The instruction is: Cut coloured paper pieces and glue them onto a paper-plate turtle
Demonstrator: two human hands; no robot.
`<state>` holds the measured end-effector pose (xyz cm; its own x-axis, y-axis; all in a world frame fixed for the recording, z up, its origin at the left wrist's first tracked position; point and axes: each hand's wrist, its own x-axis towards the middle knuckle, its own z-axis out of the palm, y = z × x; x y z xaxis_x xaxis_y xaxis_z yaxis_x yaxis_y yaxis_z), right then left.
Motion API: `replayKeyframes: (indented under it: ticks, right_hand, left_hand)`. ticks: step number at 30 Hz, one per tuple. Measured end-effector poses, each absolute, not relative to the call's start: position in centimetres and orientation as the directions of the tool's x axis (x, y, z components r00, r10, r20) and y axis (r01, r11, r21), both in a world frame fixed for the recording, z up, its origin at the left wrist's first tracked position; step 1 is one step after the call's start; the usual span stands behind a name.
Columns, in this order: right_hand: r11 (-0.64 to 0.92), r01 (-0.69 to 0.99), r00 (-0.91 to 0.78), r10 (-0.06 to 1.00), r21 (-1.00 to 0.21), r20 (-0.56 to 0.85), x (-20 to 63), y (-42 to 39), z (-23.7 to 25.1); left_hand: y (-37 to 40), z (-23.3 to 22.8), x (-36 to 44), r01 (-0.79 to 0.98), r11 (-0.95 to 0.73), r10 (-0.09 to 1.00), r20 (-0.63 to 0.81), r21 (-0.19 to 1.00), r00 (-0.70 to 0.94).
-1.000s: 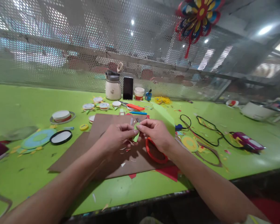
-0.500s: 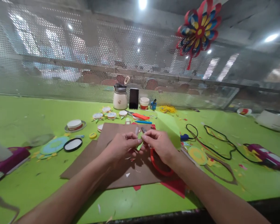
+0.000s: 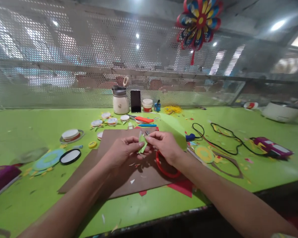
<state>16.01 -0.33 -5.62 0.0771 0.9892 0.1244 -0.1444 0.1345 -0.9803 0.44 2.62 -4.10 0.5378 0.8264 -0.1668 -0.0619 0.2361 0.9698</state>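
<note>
Left hand: my left hand is closed in a fingertip pinch on the small green paper piece; the other fingers curl loosely under it.
Right hand: my right hand meets the same piece from the opposite side, thumb and forefinger closed on its edge; I cannot tell how much of the paper lies between them.
Held piece: a light green leaf-shaped cutout, raised between the two pinches, above the brown card sheet.
Below the grip: white and red paper scraps lie on the card, directly under the pinch.
Right of the grip: a red ring lies partly under my right wrist, touching the card.
Beyond the grip: orange-handled scissors and a blue pen, near but untouched.
Risk, tearing: two pinches on so small a piece could rip or crease it if they pull apart unevenly.
Risk, dropping: a released piece would likely land among the scraps and be hard to pick out.
Risk, snagging: my right wrist may drag the ring and shift the card.
</note>
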Motion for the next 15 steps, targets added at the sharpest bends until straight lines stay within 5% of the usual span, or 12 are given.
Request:
replayKeyframes:
  ticks: [7,15]
  right_hand:
    - [0.113,-0.119,0.094,0.99,-0.986,0.102,16.1,-0.2,-5.9]
    - [0.099,-0.014,0.047,0.994,-0.995,0.098,15.9,-0.8,-6.1]
  left_hand:
    - [3.2,-4.4,0.2,-0.066,0.278,0.843,-0.21,0.958,0.494]
    - [4.7,-3.2,-1.1,0.046,0.067,0.916,-0.08,0.997,0.392]
